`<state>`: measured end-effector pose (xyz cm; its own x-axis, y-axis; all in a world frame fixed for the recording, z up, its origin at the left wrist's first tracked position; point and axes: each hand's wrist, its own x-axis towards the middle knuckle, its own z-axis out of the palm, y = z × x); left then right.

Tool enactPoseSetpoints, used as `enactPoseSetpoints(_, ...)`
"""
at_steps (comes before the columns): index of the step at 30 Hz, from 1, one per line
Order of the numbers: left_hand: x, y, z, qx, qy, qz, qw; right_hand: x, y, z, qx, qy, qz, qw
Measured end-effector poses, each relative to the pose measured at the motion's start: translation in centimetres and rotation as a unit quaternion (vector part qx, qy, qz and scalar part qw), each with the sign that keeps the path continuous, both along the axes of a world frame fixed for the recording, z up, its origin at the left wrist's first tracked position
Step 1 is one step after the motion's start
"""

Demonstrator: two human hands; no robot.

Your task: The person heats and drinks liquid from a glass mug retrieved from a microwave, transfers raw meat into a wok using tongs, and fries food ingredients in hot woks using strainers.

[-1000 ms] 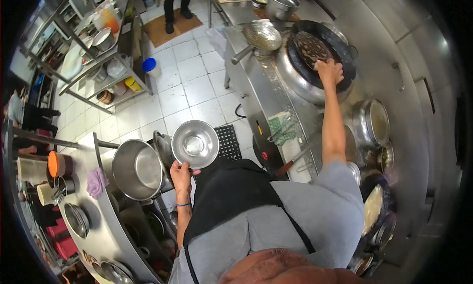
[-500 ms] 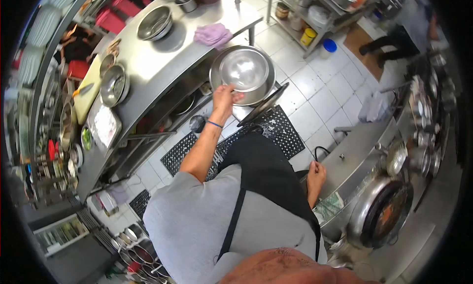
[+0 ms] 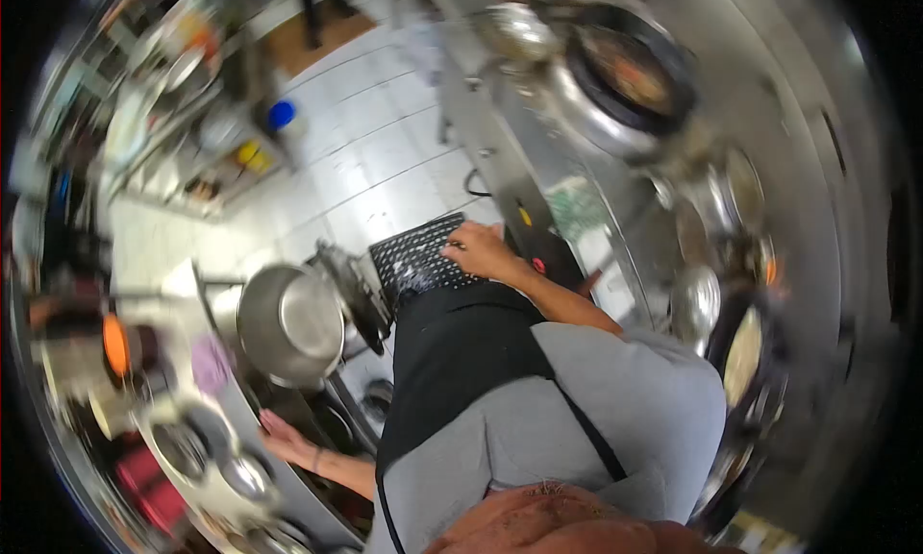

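My left hand [image 3: 286, 441] is stretched out low on the left at the edge of the steel counter [image 3: 317, 504], its fingers extended and holding nothing. Close by on the counter is a small shiny metal bowl [image 3: 246, 475], with another metal bowl [image 3: 180, 450] farther in. Just beyond that hand stands a large steel pot [image 3: 260, 314], its inside showing a pale round bottom or a bowl. My right hand [image 3: 478, 251] hangs in front of me above the black perforated mat [image 3: 409, 249]. Its fingers are curled together, and whatever may be in them is hidden.
A pinkish-purple cloth [image 3: 211, 364] lies by the pot. Right of me runs a steel cooking line with a large dark wok [image 3: 625, 69] and a steel bowl [image 3: 694, 304]. Shelving and a blue-lidded tub [image 3: 282, 115] stand ahead. Another person's legs [image 3: 312, 11] show at the top.
My view has swung to the right and is blurred. My left hand has left the metal bowl it held over the pot and is now by the counter edge. My right hand remains curled.
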<state>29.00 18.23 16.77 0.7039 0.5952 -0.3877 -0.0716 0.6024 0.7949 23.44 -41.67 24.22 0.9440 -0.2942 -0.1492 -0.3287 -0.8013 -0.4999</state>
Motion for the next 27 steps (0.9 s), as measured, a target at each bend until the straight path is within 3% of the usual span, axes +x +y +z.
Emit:
enactPoseSetpoints(1, 1.4, -5.4, 5.2, -0.043, 0.059, 0.042, 0.996, -0.5, 0.3, -0.2, 0.022, -0.002, -0.006, 1.0)
enactPoseSetpoints(3, 4.1, -5.5, 1.7, -0.045, 0.085, -0.086, 0.992, -2.9, 0.1, -1.1, 0.005, -0.022, -0.053, 0.998)
enactPoseSetpoints(5, 7.5, -9.0, 1.7, -0.072, 0.061, -0.104, 0.99, -3.7, 0.2, -0.9, 0.004, -0.015, -0.089, 0.996)
enactPoseSetpoints(7, 10.0, -13.3, 4.1, -0.032, 0.031, -0.172, 0.984, -5.6, 0.2, 0.6, 0.011, 0.019, -0.135, 0.991)
enactPoseSetpoints(10, 14.4, -18.2, 7.1, 0.01, 0.018, -0.254, 0.967, -8.6, -0.2, 0.3, 0.001, -0.077, -0.223, 0.972)
enactPoseSetpoints(12, 16.3, -21.3, 8.7, 0.031, -0.015, -0.302, 0.953, -11.0, -1.5, -0.1, -0.026, -0.167, -0.28, 0.945)
enactPoseSetpoints(14, 18.0, -23.8, 9.3, 0.049, -0.031, -0.341, 0.938, -13.1, -2.0, 2.6, -0.002, -0.188, -0.407, 0.894)
enactPoseSetpoints(16, 19.2, -26.0, 9.0, 0.053, -0.041, -0.395, 0.916, -16.1, -3.3, 2.1, -0.09, -0.251, -0.484, 0.833)
enactPoseSetpoints(19, 18.7, -29.6, 9.4, 0.085, -0.016, -0.435, 0.896, -20.9, -4.4, 3.6, -0.133, -0.221, -0.591, 0.765)
enactPoseSetpoints(24, 17.1, -32.5, 8.2, 0.072, 0.003, -0.493, 0.867, -25.9, -4.4, 4.5, -0.176, -0.178, -0.659, 0.709)
enactPoseSetpoints(27, 15.3, -33.5, 9.0, 0.056, 0.006, -0.514, 0.856, -27.3, -4.4, 2.5, -0.216, -0.183, -0.643, 0.712)
